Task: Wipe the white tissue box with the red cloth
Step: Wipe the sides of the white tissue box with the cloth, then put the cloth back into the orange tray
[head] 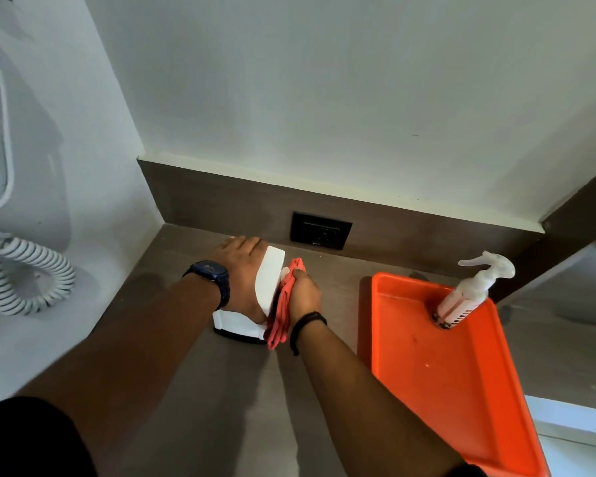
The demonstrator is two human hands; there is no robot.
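The white tissue box (269,279) stands on a brown counter near the back wall. My left hand (243,266) lies flat over its top and left side and holds it down; a dark watch is on that wrist. My right hand (302,293) is closed on the red cloth (282,309) and presses it against the box's right side. A bit of white tissue shows between box and cloth. The cloth's loose end hangs down past the box's front corner.
An orange tray (437,370) lies to the right with a white spray bottle (472,290) standing in its far corner. A black wall socket (320,230) sits just behind the box. A coiled white cord (21,270) hangs at the left wall.
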